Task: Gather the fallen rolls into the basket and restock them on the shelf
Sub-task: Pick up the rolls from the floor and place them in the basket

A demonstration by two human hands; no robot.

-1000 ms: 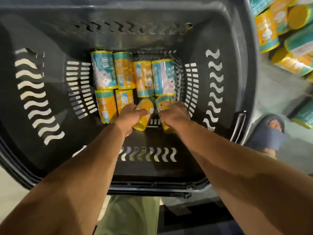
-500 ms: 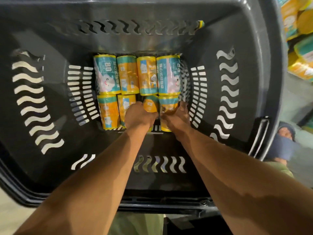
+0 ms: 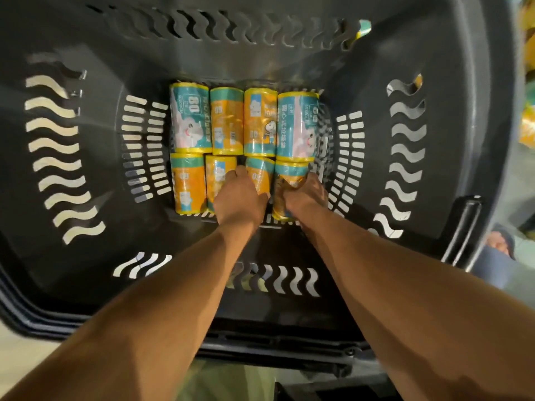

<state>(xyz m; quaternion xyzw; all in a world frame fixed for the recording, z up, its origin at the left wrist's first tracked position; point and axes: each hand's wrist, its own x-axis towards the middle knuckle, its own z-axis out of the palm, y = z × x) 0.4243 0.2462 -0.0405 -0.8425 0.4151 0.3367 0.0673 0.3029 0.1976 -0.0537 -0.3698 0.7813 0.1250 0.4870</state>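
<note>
Eight rolls (image 3: 227, 120) now lie in two rows of four on the floor of the basket (image 3: 86, 270). The near row's third roll (image 3: 260, 173) and fourth roll (image 3: 291, 172), tilted a second ago, sit flat in line. The left hand (image 3: 240, 198) keeps its grip curled over the third and the right hand (image 3: 307, 198) around the fourth. This batch looks gathered, with restocking yet to come.

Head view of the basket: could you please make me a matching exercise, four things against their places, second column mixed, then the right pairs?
Inside the dark grey plastic basket:
1. teal wrapped roll marked 80
2. orange wrapped roll with cartoon dog
3. left hand
4. right hand

A. grips the rightmost near-row roll
B. far row, leftmost
C. grips the third near-row roll
D. far row, third from left

Pairs: 1-B, 2-D, 3-C, 4-A.
</note>
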